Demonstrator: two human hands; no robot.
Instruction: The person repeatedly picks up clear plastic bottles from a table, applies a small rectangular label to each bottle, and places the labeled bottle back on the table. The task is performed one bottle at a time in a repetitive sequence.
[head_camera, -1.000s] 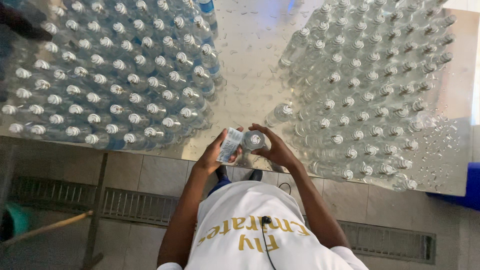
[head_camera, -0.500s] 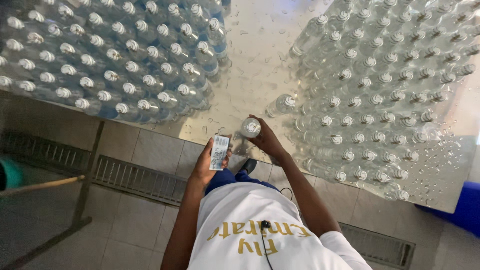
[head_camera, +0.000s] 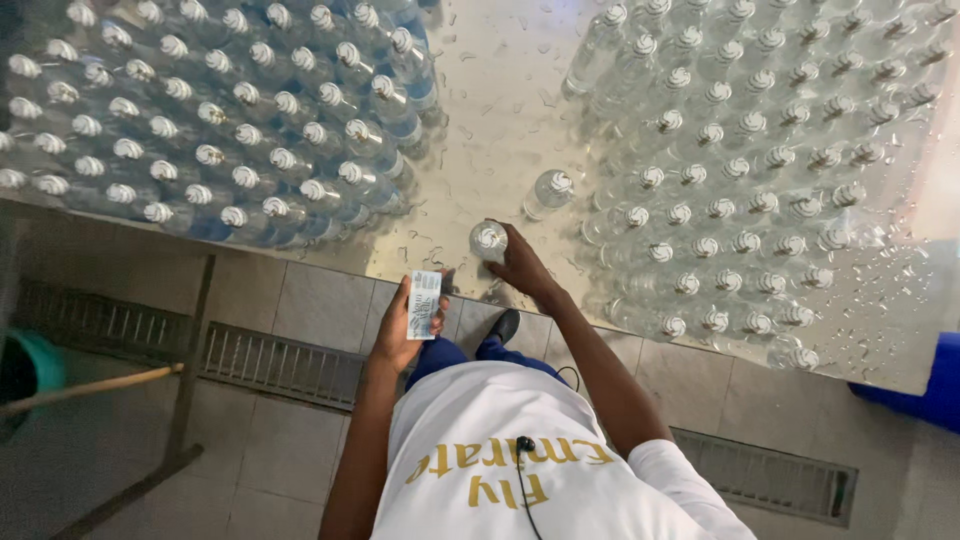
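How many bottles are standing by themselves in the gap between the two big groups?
2. One bottle stands near the wet table's front edge under the right hand; the other bottle stands just beyond it, close to the right-hand group.

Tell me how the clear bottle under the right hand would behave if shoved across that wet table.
The bottle stands upright and narrow, so it may tip. The table is beaded with water, so it would probably slide easily. The right hand may find it slippery.
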